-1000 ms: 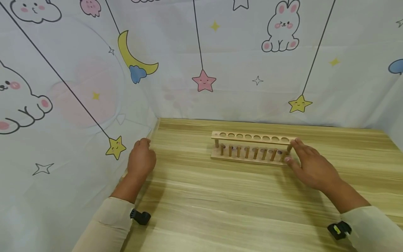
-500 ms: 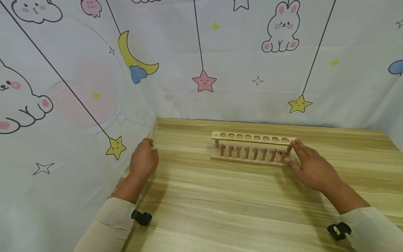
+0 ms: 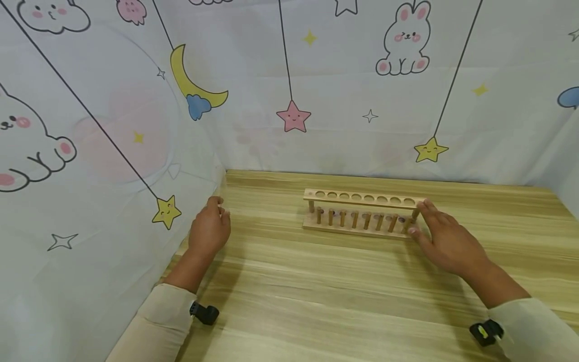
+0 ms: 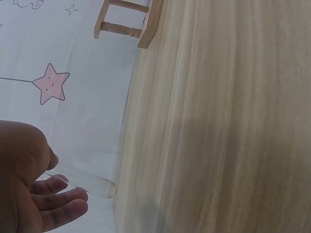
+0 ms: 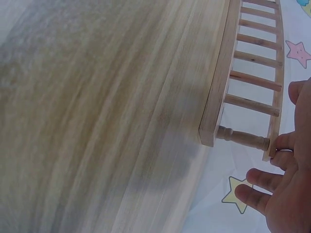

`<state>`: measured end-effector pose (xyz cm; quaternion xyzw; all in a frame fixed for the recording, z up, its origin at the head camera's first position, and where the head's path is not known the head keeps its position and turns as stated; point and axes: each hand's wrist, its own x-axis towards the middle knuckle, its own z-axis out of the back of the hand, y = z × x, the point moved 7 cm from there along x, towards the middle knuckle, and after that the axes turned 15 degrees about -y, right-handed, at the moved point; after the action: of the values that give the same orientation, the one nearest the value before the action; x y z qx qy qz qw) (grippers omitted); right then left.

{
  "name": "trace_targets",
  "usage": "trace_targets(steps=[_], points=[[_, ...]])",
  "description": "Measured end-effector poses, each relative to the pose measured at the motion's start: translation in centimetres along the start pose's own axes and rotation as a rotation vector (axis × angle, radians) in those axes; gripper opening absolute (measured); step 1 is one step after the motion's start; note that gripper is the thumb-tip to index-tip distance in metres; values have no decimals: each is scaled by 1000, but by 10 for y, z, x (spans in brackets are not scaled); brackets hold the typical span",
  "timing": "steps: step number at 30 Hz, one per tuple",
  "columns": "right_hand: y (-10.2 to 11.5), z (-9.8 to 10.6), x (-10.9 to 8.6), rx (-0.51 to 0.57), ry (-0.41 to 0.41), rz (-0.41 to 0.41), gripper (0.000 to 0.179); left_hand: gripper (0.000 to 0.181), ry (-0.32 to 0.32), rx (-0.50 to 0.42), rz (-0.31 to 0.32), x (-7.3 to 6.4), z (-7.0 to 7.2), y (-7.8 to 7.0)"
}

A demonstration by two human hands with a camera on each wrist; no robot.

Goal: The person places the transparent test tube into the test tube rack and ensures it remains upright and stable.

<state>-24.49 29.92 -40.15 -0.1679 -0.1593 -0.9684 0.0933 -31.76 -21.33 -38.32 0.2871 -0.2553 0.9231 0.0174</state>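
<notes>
In my left hand [image 3: 210, 229], at the table's left side, the thumb and fingers hold a clear glass test tube [image 4: 95, 184]. Most of the tube is hidden by the hand in the head view; one end sticks out past the fingers in the left wrist view. A wooden test tube rack [image 3: 362, 198] stands upright near the back, with a row of holes along its top rail and several short pegs below. My right hand [image 3: 452, 244] is at the rack's right end, its extended fingers touching the end of the top rail [image 5: 274, 136].
The wood-grain table [image 3: 316, 286] runs up to a white cloth [image 3: 344, 146] behind the rack. Another cloth wall [image 3: 113, 241] slopes close along the left hand and forearm. Black wrist cameras [image 3: 205, 312] are strapped over both sleeves.
My left hand has shifted slightly to the right with the test tube. The right hand and the rack have stayed in place.
</notes>
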Motion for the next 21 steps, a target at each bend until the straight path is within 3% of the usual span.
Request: trace_targets(steps=[21], points=[[-1, -2, 0, -15, 3, -2, 77, 37, -66, -35, -15, 2, 1, -11]])
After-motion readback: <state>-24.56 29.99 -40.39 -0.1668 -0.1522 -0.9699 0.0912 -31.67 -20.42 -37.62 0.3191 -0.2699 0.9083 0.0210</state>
